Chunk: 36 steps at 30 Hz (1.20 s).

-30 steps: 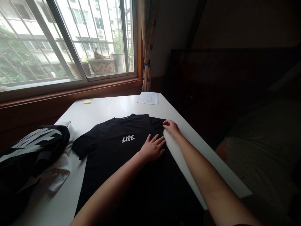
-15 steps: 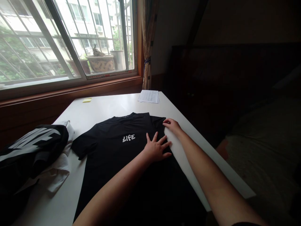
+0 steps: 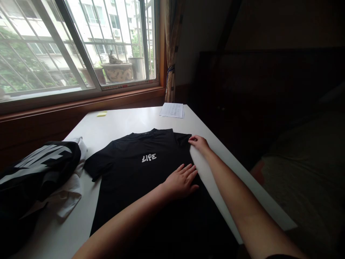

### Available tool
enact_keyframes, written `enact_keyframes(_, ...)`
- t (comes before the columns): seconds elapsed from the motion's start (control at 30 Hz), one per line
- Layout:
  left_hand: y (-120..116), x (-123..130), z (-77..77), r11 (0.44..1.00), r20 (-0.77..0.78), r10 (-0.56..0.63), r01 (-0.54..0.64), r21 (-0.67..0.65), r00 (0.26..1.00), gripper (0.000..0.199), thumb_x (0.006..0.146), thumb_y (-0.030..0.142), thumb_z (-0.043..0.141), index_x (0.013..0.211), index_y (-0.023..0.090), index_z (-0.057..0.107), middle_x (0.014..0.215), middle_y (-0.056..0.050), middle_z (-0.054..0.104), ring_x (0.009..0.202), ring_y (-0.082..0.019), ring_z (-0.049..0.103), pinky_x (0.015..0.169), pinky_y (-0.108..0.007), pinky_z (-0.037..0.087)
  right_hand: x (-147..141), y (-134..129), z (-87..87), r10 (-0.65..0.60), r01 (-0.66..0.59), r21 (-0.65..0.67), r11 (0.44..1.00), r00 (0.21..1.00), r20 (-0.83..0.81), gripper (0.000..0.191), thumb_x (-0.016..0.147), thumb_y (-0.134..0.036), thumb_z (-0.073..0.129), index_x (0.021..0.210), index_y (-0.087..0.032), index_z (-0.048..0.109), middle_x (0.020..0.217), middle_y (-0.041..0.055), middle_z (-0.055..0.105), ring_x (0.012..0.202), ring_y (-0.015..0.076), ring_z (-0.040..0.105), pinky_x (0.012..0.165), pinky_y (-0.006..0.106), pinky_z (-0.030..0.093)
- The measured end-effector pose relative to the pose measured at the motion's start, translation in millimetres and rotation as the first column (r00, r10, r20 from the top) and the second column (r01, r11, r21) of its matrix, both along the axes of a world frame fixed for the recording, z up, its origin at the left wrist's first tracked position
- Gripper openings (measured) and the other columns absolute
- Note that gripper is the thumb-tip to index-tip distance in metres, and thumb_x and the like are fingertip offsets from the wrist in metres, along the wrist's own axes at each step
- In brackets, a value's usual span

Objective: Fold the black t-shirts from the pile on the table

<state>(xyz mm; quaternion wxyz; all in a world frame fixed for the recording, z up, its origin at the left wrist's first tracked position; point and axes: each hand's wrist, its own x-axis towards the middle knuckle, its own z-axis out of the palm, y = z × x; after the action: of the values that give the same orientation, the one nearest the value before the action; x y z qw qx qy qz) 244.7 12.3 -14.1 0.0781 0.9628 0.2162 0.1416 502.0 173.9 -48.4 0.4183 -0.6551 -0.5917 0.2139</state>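
Observation:
A black T-shirt (image 3: 129, 180) with white lettering on its chest lies spread on the white table (image 3: 124, 118), collar toward the far side. Its left-hand sleeve sticks out flat, while the right-hand sleeve is folded inward over the body. My left hand (image 3: 182, 181) rests palm down on the shirt near its right edge, fingers stretched out. At the folded sleeve, my right hand (image 3: 199, 142) pinches the cloth's edge between thumb and fingers.
A heap of black and white clothing (image 3: 51, 162) lies at the table's left side. Papers (image 3: 171, 110) and a yellow sticky note (image 3: 101, 113) lie near the far edge. Beyond are a barred window (image 3: 81, 46) and a tied curtain (image 3: 170, 75).
My left hand has slid down the shirt toward me, and its spread fingers have drawn closer together. My right hand stays at the sleeve. The view has shifted slightly.

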Motion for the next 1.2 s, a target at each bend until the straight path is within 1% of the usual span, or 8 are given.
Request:
enact_keyframes(0.17,2,9,2.3,0.996,-0.021,-0.028,0.029,0.08,0.999,0.062,0.103,0.054,0.041,0.148,0.013,0.046,0.158,-0.015,0.042,0.148,-0.029,0.037,0.124,-0.052,0.027,3,4,4.7,0.038,-0.04,-0.055,0.998,0.999,-0.03,0.022,0.066,-0.039,0.075,0.08,-0.022,0.073,0.082,0.0026,0.074,0.081,0.0218,0.066,0.077,0.033,0.051)
enact_keyframes(0.3,-1,18,4.0,0.984,-0.015,-0.13,0.131,0.119,0.991,0.057,0.103,0.047,0.044,0.144,0.008,0.051,0.153,-0.017,0.049,0.145,-0.028,0.043,0.124,-0.045,0.029,5,7,11.6,0.067,-0.073,-0.099,0.992,0.996,-0.067,0.022,0.064,-0.036,0.077,0.079,-0.021,0.073,0.08,0.0022,0.073,0.077,0.0199,0.065,0.073,0.031,0.05)
enact_keyframes(0.53,-10,19,4.5,0.978,0.034,-0.205,0.204,0.038,0.978,0.058,0.102,0.049,0.046,0.148,0.014,0.048,0.158,-0.015,0.042,0.15,-0.027,0.034,0.124,-0.045,0.028,7,9,20.0,0.026,-0.047,-0.135,0.99,0.989,-0.146,0.026,0.058,-0.036,0.08,0.076,-0.02,0.071,0.069,0.0014,0.069,0.066,0.0181,0.061,0.063,0.03,0.048)
enact_keyframes(0.67,-4,14,11.2,0.97,0.037,-0.24,0.241,-0.018,0.97,0.056,0.104,0.047,0.043,0.149,0.015,0.045,0.158,-0.011,0.043,0.149,-0.022,0.035,0.125,-0.038,0.027,8,2,23.1,0.036,-0.061,-0.125,0.99,0.981,-0.193,0.023,0.057,-0.032,0.08,0.074,-0.02,0.071,0.071,0.002,0.07,0.068,0.0185,0.061,0.064,0.031,0.049)
enact_keyframes(0.8,16,10,13.0,0.997,0.093,-0.08,0.081,-0.006,0.992,0.049,0.104,0.038,0.043,0.145,0.013,0.05,0.156,-0.011,0.046,0.149,-0.02,0.037,0.125,-0.038,0.029,10,-8,27.4,0.073,-0.098,-0.101,0.99,0.971,-0.229,0.024,0.059,-0.028,0.078,0.081,-0.02,0.073,0.08,0.0033,0.073,0.077,0.0202,0.064,0.073,0.033,0.051)
enact_keyframes(0.93,33,10,2.6,0.994,0.114,0.099,-0.102,0.023,0.989,0.047,0.102,0.032,0.043,0.144,0.012,0.052,0.153,-0.01,0.051,0.147,-0.022,0.039,0.124,-0.039,0.03,11,-16,32.1,0.104,-0.131,-0.089,0.987,0.961,-0.257,0.027,0.063,-0.027,0.077,0.089,-0.019,0.074,0.086,0.0044,0.074,0.084,0.0216,0.066,0.082,0.036,0.052)
enact_keyframes(1.07,35,15,-8.5,0.992,0.042,0.11,-0.112,0.05,0.993,0.05,0.103,0.039,0.042,0.144,0.013,0.053,0.154,-0.011,0.049,0.147,-0.025,0.039,0.123,-0.043,0.031,9,-23,34.9,0.117,-0.145,-0.083,0.986,0.954,-0.278,0.026,0.065,-0.027,0.077,0.089,-0.02,0.072,0.09,0.0045,0.074,0.09,0.0224,0.067,0.089,0.038,0.052)
enact_keyframes(1.2,32,14,-4.3,0.988,0.016,0.124,-0.125,0.087,0.992,0.052,0.102,0.045,0.042,0.145,0.017,0.052,0.155,-0.009,0.049,0.146,-0.026,0.04,0.12,-0.045,0.033,7,-41,33.8,0.117,-0.137,-0.059,0.989,0.959,-0.257,0.027,0.068,-0.036,0.076,0.089,-0.02,0.069,0.093,0.0042,0.073,0.092,0.0223,0.066,0.09,0.038,0.051)
